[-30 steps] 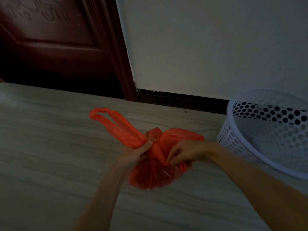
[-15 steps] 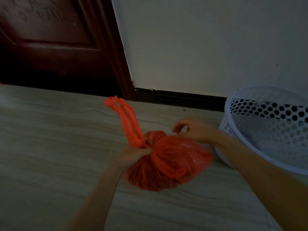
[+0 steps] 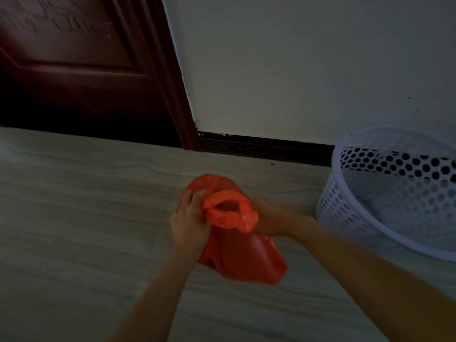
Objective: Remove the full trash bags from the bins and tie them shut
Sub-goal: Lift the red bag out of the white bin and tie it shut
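The orange trash bag (image 3: 243, 257) hangs just above the tiled floor (image 3: 74, 230) between your hands, your left hand (image 3: 188, 223) clenched around its gathered neck and your right hand (image 3: 267, 219) gripping the opposite side, with the white perforated bin (image 3: 385, 193) near the wall beyond.

The orange bag (image 3: 237, 253) is thin plastic film, crinkled and slightly glossy. At 3 o'clock the white bin (image 3: 385, 206) is perforated plastic, matt. The floor (image 3: 74, 230) looks like smooth veined tile. At 11 o'clock the door (image 3: 81, 70) seems dark varnished wood.
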Action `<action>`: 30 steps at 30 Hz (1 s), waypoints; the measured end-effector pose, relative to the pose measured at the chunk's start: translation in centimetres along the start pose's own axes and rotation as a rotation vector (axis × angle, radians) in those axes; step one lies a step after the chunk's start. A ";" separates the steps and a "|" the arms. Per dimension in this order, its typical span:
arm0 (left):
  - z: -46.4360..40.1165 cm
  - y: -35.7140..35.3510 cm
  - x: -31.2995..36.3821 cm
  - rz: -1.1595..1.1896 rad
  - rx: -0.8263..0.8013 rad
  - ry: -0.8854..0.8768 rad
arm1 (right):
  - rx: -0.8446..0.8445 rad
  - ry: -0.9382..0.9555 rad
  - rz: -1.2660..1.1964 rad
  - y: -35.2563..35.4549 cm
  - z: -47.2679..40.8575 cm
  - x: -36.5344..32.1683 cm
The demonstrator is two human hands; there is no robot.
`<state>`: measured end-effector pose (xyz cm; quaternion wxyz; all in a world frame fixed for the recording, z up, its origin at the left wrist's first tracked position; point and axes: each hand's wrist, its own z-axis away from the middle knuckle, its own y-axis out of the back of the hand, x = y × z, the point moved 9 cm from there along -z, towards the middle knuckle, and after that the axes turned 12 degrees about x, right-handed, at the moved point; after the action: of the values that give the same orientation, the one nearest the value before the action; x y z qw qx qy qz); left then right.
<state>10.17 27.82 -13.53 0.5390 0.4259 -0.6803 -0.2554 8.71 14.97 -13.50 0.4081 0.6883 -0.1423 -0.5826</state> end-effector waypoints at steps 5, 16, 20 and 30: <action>-0.3 0.0 0.6 -0.032 0.001 -0.056 | 0.033 -0.122 -0.237 0.0 -0.1 1.3; 1.0 -1.2 2.9 -0.084 -0.063 -0.220 | -0.381 -0.252 -0.180 -2.3 0.7 1.0; 0.9 -1.1 2.4 0.061 -0.056 -0.095 | -0.168 -0.130 0.021 -2.9 -0.1 1.0; 0.9 -1.2 0.6 0.001 -0.017 0.006 | 0.051 -0.140 0.291 -2.6 0.1 1.9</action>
<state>9.67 26.59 -14.41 0.5446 0.4220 -0.6767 -0.2597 8.38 15.29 -16.71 0.4596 0.6282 -0.2837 -0.5601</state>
